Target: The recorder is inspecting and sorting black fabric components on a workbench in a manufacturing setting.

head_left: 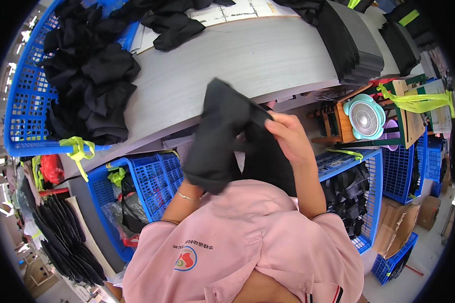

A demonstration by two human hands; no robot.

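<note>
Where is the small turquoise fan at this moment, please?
In the head view, the turquoise fan is at the right, beside orange-brown wood, to the right of the person's right hand and pictured below the thick dark stack.

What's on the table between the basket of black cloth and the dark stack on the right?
The head view shows grey tabletop there, with black cloths and a white sheet toward its far edge.
</note>
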